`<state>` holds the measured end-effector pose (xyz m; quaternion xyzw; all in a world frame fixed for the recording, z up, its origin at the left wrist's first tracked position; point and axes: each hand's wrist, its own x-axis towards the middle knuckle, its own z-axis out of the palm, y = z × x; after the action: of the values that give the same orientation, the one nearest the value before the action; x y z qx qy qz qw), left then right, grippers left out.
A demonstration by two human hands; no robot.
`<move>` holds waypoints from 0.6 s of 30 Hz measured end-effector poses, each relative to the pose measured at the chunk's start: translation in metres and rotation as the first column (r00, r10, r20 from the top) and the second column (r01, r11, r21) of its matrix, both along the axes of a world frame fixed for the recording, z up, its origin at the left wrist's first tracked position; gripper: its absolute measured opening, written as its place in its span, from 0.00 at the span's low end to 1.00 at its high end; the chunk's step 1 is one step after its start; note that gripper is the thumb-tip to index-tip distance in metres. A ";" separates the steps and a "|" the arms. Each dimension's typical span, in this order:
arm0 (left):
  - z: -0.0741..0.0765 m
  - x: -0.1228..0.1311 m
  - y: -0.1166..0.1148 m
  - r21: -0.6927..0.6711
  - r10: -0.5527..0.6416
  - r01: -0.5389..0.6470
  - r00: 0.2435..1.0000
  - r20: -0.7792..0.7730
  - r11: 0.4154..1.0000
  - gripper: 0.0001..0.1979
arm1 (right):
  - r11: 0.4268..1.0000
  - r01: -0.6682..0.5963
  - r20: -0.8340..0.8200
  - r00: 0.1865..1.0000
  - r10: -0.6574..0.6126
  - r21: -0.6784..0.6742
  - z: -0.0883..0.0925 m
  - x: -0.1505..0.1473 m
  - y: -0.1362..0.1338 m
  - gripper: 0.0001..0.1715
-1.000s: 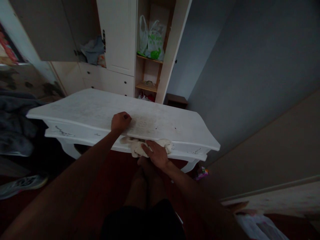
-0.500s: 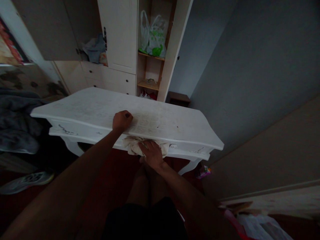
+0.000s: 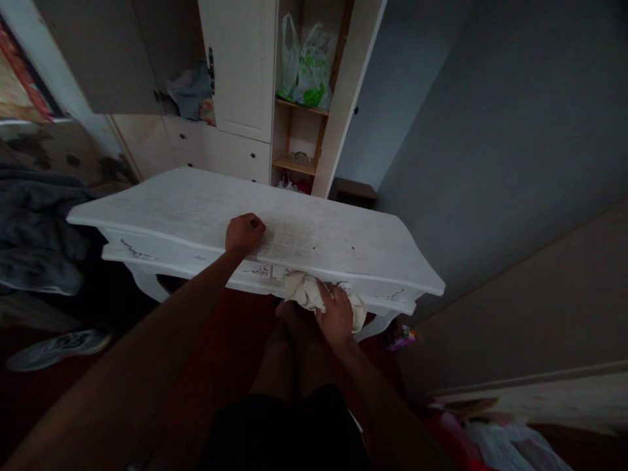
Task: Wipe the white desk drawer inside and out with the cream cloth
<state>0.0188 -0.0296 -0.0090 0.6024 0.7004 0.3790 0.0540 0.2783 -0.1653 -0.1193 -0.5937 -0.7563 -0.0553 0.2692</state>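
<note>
A white table [image 3: 196, 203] with carved drawer fronts and curved legs stands before me, its top smudged grey in places. On the top, near the front edge, rests my left hand [image 3: 244, 233], curled into a loose fist with nothing visible in it. My right hand [image 3: 336, 316] grips a crumpled cream cloth [image 3: 305, 291] and presses it against the front of the table, right of the middle. Part of the drawer front is hidden behind the cloth and fingers. Two small dark specks lie on the tabletop.
Behind the table is a white wardrobe [image 3: 244, 72] with open doors and plastic bags [image 3: 313, 69] on a shelf. Grey fabric [image 3: 36, 222] is heaped at the left, above a shoe [image 3: 59, 350] on the red floor. A grey wall [image 3: 515, 131] bounds the right side.
My right hand has slid the cloth rightward along the table's front, uncovering carving near the middle. My left hand stays on the tabletop. The view has shifted slightly.
</note>
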 end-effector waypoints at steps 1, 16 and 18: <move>0.000 0.000 0.000 -0.002 0.001 -0.001 1.000 0.000 1.000 0.12 | 1.000 0.022 -0.049 0.999 -0.022 0.005 -0.004 0.006 -0.003 0.36; 0.003 0.002 -0.002 -0.009 0.008 -0.009 0.999 -0.032 1.000 0.13 | 0.915 0.313 -0.854 0.372 -0.364 -0.254 -0.028 0.116 -0.005 0.24; 0.002 0.002 -0.002 -0.001 0.002 -0.002 0.999 -0.034 1.000 0.13 | 0.914 0.347 -0.877 0.344 -0.334 -0.212 -0.023 0.122 -0.002 0.25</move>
<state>0.0204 -0.0314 -0.0069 0.6078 0.7022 0.3684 0.0421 0.4005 -0.1674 -0.1418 -0.6717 -0.3528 0.2111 0.6162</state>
